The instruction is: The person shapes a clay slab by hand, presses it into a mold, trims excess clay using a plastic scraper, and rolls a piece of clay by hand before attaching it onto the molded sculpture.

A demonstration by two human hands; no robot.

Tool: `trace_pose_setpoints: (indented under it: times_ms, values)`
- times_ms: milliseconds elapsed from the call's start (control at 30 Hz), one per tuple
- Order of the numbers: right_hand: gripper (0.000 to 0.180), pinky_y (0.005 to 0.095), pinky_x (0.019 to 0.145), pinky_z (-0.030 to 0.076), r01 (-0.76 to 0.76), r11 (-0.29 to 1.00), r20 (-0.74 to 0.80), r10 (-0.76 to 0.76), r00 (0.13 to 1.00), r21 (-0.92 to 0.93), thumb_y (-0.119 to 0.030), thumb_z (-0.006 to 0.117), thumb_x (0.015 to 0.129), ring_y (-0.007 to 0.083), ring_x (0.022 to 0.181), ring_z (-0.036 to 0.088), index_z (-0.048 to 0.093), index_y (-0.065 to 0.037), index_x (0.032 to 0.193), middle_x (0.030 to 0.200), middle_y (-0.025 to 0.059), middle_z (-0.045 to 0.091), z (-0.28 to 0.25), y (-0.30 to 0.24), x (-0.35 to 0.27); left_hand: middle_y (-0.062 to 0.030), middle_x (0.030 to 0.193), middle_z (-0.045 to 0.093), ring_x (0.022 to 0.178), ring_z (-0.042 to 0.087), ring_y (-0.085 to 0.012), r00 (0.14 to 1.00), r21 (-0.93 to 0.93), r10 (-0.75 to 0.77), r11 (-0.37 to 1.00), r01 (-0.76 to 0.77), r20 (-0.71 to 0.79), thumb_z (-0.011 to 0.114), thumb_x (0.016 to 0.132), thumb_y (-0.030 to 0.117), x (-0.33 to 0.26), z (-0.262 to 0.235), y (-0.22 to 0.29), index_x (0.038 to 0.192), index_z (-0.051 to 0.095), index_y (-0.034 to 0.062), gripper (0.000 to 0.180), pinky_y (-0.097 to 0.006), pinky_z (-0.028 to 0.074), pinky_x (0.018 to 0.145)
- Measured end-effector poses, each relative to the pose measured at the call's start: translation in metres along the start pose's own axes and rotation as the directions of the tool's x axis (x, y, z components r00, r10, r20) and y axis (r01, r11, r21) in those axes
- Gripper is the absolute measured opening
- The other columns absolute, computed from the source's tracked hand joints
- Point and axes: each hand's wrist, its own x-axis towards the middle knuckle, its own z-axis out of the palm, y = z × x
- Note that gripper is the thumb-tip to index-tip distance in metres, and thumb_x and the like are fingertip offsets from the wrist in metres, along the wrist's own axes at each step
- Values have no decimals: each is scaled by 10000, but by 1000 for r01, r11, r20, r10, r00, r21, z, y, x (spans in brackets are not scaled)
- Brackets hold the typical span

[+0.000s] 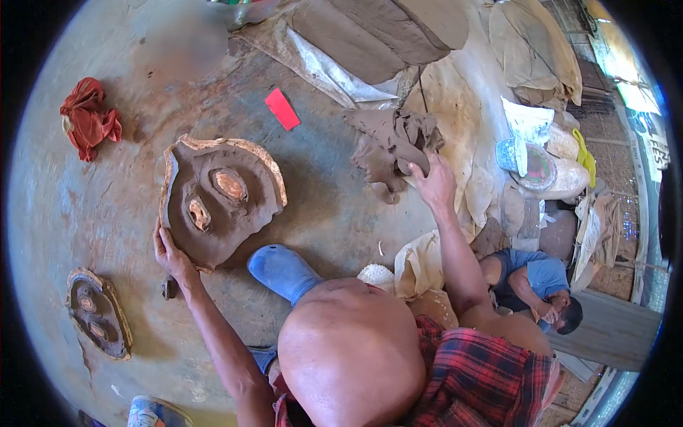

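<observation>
My left hand (173, 253) grips the lower left edge of a large rough-rimmed mold (278, 174), its fingers around the outside. Dark grey-brown clay (206, 245) lines it, and two orange-brown raised ovals stand up through the clay. On the right, my right hand (435, 186) is closed on part of a torn heap of soft clay (384, 142) lying on the floor. Some fingers are hidden behind the clay. A smaller mold (122, 324) of like shape, also clay-lined with two raised spots, rests at the lower left.
A red flat card (282, 109) and a crumpled red cloth (91, 117) lie on the concrete floor. Large clay slabs (356, 35) sit on sheeting at the back. At right are a blue-white tub (511, 154), sacks (565, 174) and another seated person (544, 281).
</observation>
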Motion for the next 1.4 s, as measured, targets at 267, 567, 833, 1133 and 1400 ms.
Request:
trace_pose_setpoints:
  times_ms: [267, 567, 833, 1133, 1400]
  values:
    - [476, 491, 941, 557, 1, 950, -13, 3, 1000, 313, -307, 762, 949, 445, 1094, 704, 678, -51, 1342, 1170, 268, 736, 7, 25, -3, -106, 1328, 685, 1182, 651, -185, 1000, 32, 11, 999, -11, -2, 516, 1139, 238, 8, -8, -8, 1425, 612, -2, 386, -331, 529, 1037]
    - [626, 431, 1131, 449, 339, 930, 30, -338, 941, -139, -307, 790, 859, 340, 1300, 559, 650, -15, 1395, 1419, 120, 650, -7, 42, 91, -109, 1344, 671, 1205, 636, -189, 1000, -13, -19, 1000, 20, 15, 510, 1140, 235, 3, 1, -5, 1422, 614, -5, 385, -337, 522, 1043]
    - [238, 517, 920, 522, 339, 912, -80, -365, 928, -230, -215, 759, 833, 408, 1002, 664, 743, 6, 919, 984, 225, 733, 21, 40, 102, -75, 1248, 699, 1154, 622, -167, 996, 129, 18, 992, -6, -93, 569, 1113, 220, 3, 7, 0, 1343, 673, -34, 358, -316, 496, 1023]
    - [373, 376, 698, 566, -164, 973, 217, 128, 968, 159, -276, 881, 815, 200, 739, 693, 770, 5, 1034, 880, 169, 758, -71, -69, 78, -43, 1232, 708, 1125, 632, -131, 995, -4, 0, 1000, 0, -98, 575, 1114, 203, -7, 7, 8, 1369, 680, 8, 337, -285, 504, 999]
    - [383, 353, 776, 584, 142, 667, 169, -379, 910, 731, -169, 864, 841, 222, 810, 737, 746, 53, 1131, 984, 188, 774, 17, -229, -33, -32, 1228, 708, 1109, 633, -117, 995, -23, -31, 999, 29, -97, 590, 1109, 207, -5, 9, 5, 1367, 682, 15, 335, -281, 504, 992]
